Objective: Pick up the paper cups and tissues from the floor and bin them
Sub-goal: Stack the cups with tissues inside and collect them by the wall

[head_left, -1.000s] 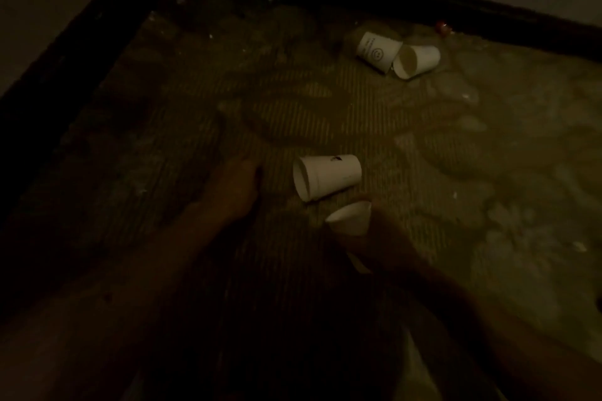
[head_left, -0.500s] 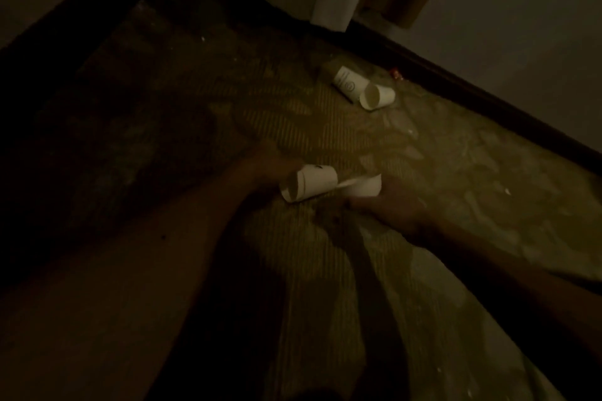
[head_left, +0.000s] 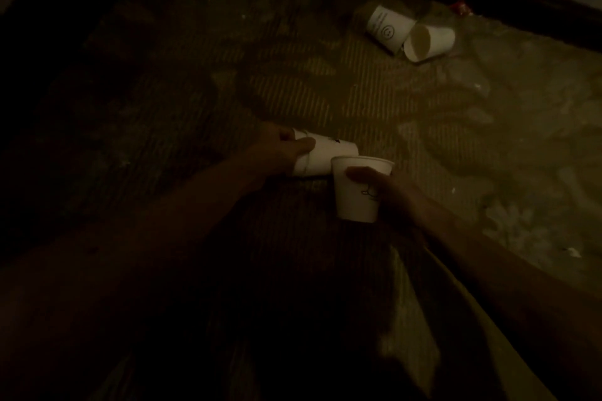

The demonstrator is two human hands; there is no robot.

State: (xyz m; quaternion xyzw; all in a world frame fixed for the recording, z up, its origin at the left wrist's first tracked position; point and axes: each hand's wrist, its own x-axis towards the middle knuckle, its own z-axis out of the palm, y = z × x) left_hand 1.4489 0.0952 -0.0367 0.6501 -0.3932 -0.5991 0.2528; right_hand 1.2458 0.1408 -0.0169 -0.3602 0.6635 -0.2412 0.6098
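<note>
Dim carpeted floor. At centre frame, my left hand wraps its fingers around a paper cup lying on its side; my right hand clasps an upright cup just beside it. I should nest these gently, without crushing them. Two more cups lie touching, upper right. No bin or tissues are visible.

At the upper right of the frame, a paper cup lying on its side bears a round smiley-face sign, with lines of small print above it too faint to read. The cup at centre carries a small dark line drawing, and the cup beside it a tiny dark mark; neither is legible.
</note>
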